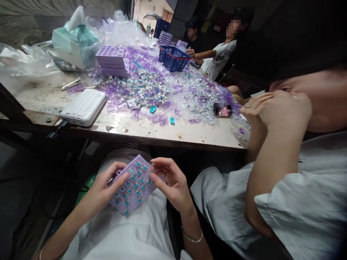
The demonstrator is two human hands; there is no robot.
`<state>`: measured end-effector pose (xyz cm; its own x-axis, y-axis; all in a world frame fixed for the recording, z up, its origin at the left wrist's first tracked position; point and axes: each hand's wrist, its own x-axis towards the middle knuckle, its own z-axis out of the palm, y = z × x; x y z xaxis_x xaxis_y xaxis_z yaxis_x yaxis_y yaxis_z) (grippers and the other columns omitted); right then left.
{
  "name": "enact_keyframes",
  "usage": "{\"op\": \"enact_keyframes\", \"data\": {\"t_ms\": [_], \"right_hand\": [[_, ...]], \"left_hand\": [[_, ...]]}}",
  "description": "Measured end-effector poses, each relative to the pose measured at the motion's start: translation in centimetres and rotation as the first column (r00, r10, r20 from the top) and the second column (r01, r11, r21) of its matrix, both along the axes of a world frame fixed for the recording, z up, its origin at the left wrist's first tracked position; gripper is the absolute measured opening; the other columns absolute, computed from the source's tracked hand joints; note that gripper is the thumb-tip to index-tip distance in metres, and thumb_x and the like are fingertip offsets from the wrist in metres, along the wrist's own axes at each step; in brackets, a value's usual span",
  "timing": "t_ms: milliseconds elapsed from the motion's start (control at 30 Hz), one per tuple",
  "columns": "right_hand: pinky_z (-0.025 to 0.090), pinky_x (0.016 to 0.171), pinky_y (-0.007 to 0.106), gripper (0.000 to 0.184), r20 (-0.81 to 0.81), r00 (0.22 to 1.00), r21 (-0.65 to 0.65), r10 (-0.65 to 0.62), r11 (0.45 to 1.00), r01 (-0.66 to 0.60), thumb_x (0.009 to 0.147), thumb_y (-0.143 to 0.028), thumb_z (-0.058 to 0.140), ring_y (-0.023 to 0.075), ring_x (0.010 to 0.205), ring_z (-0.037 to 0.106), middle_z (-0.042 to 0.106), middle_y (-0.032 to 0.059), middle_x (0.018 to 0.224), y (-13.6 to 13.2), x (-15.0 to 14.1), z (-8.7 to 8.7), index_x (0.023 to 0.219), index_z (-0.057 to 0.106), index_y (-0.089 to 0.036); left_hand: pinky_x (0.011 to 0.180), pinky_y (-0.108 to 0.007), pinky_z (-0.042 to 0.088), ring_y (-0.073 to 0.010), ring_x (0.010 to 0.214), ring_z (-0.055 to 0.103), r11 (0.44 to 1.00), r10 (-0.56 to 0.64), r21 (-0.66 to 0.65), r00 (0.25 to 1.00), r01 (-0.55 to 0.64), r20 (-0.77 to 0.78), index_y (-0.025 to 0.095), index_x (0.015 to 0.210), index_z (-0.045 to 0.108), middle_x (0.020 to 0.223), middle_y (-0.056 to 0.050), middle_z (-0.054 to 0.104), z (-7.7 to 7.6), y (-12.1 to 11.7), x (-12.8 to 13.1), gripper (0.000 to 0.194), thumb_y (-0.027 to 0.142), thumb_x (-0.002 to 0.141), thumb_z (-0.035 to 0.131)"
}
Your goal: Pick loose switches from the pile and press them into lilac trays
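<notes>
"How does the worktop (168, 134) look?"

"Pale and scuffed, heaped with small plastic parts (146, 86); a blue basket (175, 59) stands among them, and a white device (84, 107) lies near the front edge."

"And the purple plate (132, 198)?"

"I have it tilted above the lap, below the worktop's edge, with blue-centred pieces (138, 193) set across its face. My left hand (104, 184) grips its left side, thumb on top."

"Your right hand (175, 184)?"

"At the plate's opposite side, fingers curled, thumb and forefinger narrowly apart. I can't tell whether they pinch something."
</notes>
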<state>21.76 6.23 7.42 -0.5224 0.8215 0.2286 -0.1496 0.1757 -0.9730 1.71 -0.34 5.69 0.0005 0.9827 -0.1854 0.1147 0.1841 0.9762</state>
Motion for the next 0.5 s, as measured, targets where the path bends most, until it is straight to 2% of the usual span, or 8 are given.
{"op": "enact_keyframes", "data": {"t_ms": [100,133,200,233,267,367,433,500], "right_hand": [[0.051,0.076,0.017,0.031,-0.010,0.988,0.176,-0.155,0.972,0.155,0.086,-0.017,0.066,0.0076,0.081,0.061,0.062,-0.0026,0.090,2.2,0.4,0.9,0.113,0.061,-0.032],[0.051,0.076,0.018,0.028,-0.004,0.970,0.246,-0.242,0.940,0.235,0.086,-0.019,0.066,0.0083,0.080,0.061,0.062,-0.0025,0.088,3.7,0.5,1.4,0.111,0.060,-0.030],[0.052,0.076,0.022,0.020,0.053,0.906,0.405,-0.420,0.838,0.365,0.087,-0.024,0.063,0.0108,0.081,0.061,0.061,-0.0008,0.088,7.7,0.8,2.6,0.107,0.060,-0.026],[0.052,0.077,0.025,0.017,0.104,0.868,0.487,-0.485,0.786,0.381,0.088,-0.027,0.060,0.0128,0.083,0.062,0.062,0.0010,0.089,10.0,1.0,3.3,0.105,0.059,-0.024],[0.053,0.079,0.028,0.017,0.192,0.837,0.557,-0.513,0.759,0.337,0.089,-0.028,0.057,0.0149,0.087,0.063,0.063,0.0029,0.094,12.3,1.1,4.0,0.105,0.058,-0.023],[0.047,0.094,0.040,0.022,0.293,0.767,0.639,-0.571,0.713,0.288,0.084,-0.021,0.054,0.0231,0.107,0.059,0.064,0.0088,0.111,17.9,1.6,5.6,0.106,0.059,-0.021],[0.036,0.106,0.046,0.029,0.294,0.716,0.682,-0.634,0.664,0.308,0.083,-0.017,0.049,0.0255,0.123,0.048,0.059,0.0103,0.123,19.8,1.9,6.1,0.111,0.057,-0.021],[0.034,0.106,0.045,0.027,0.307,0.674,0.709,-0.672,0.634,0.309,0.086,-0.018,0.044,0.0247,0.122,0.047,0.057,0.0105,0.123,20.6,2.3,6.1,0.109,0.056,-0.021]], "left_hand": [[0.073,-0.022,0.042,-0.0163,0.086,0.054,1.000,-0.005,-0.006,0.999,0.005,-0.043,0.024,0.106,0.056,0.093,0.001,0.058,0.0,0.1,0.1,0.037,0.057,0.090,0.050],[0.071,-0.022,0.042,-0.0169,0.086,0.054,1.000,-0.009,-0.008,0.998,0.009,-0.063,0.024,0.106,0.057,0.093,0.001,0.059,-0.1,0.1,0.2,0.038,0.057,0.090,0.049],[0.071,-0.023,0.042,-0.0178,0.087,0.055,1.000,-0.014,-0.006,0.996,0.013,-0.094,0.024,0.107,0.058,0.093,0.000,0.060,-0.3,0.1,0.2,0.039,0.058,0.090,0.048],[0.071,-0.022,0.043,-0.0179,0.087,0.055,1.000,-0.021,-0.007,0.995,0.021,-0.099,0.025,0.109,0.058,0.094,0.000,0.061,-0.4,0.1,0.3,0.040,0.058,0.090,0.048],[0.072,-0.022,0.043,-0.0179,0.087,0.055,1.000,-0.026,-0.012,0.995,0.025,-0.098,0.025,0.111,0.057,0.094,0.000,0.061,-0.5,0.1,0.4,0.041,0.058,0.090,0.047],[0.072,-0.022,0.043,-0.0183,0.089,0.057,1.000,-0.006,-0.023,0.997,0.004,-0.082,0.027,0.114,0.057,0.095,0.001,0.063,-0.5,0.1,0.6,0.043,0.060,0.089,0.047],[0.073,-0.022,0.044,-0.0190,0.091,0.058,0.999,0.026,-0.030,0.997,-0.028,-0.073,0.027,0.113,0.058,0.095,0.001,0.064,-0.4,0.1,0.8,0.043,0.061,0.088,0.048],[0.074,-0.022,0.044,-0.0198,0.093,0.058,0.999,0.036,-0.028,0.996,-0.039,-0.078,0.027,0.112,0.059,0.097,0.001,0.064,-0.3,0.1,0.9,0.044,0.062,0.087,0.049]]}}
